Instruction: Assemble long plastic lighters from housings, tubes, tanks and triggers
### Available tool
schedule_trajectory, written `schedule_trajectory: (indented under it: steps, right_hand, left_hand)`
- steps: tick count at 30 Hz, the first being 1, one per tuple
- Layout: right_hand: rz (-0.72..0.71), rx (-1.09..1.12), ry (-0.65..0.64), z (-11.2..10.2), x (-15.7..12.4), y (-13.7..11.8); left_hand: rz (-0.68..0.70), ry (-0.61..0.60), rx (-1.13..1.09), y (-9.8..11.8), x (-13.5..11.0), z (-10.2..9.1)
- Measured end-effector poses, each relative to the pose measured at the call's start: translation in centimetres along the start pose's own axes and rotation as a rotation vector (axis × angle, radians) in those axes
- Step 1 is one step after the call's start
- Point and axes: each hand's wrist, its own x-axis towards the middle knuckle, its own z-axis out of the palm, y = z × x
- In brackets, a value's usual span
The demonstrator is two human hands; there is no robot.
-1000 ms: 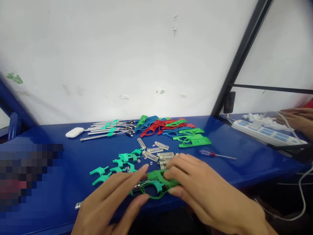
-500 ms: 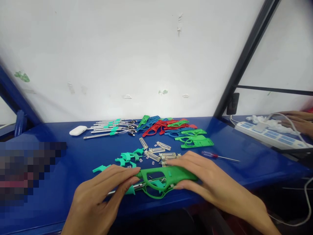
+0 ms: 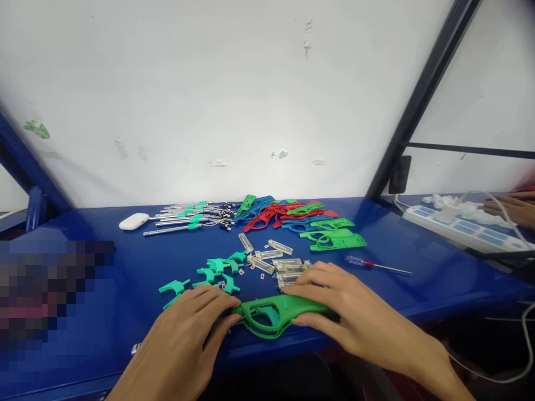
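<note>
1. While both hands press on it, the green handle shell [image 3: 284,314] lies flat on the desk [image 3: 418,278] at its near edge, a teal trigger showing in its loop.
2. The left hand [image 3: 184,340] rests palm down with fingertips on the shell's left end; the right hand [image 3: 355,312] lies spread along its top and right end. Neither is closed around it.
3. Judging by this, the two halves are being pushed together; seating them would call for even pressure along the seam.
4. Just beyond the left hand lie loose teal triggers [image 3: 209,273]; beyond the right, clear small parts [image 3: 276,262].
5. A screwdriver [image 3: 376,266] lies right of the right hand.
6. Farther off: coloured shells [image 3: 301,220], metal rods [image 3: 184,220], a white case [image 3: 134,221].
7. Nothing blocks the hands.
</note>
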Motion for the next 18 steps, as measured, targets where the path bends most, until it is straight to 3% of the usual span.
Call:
schedule_trajectory:
  steps: [18]
  right_hand:
    - [-0.010, 0.038, -0.026, 0.10, 0.02, 0.02]
  left_hand:
    - [-0.001, -0.035, 0.029, 0.82, -0.01, -0.80]
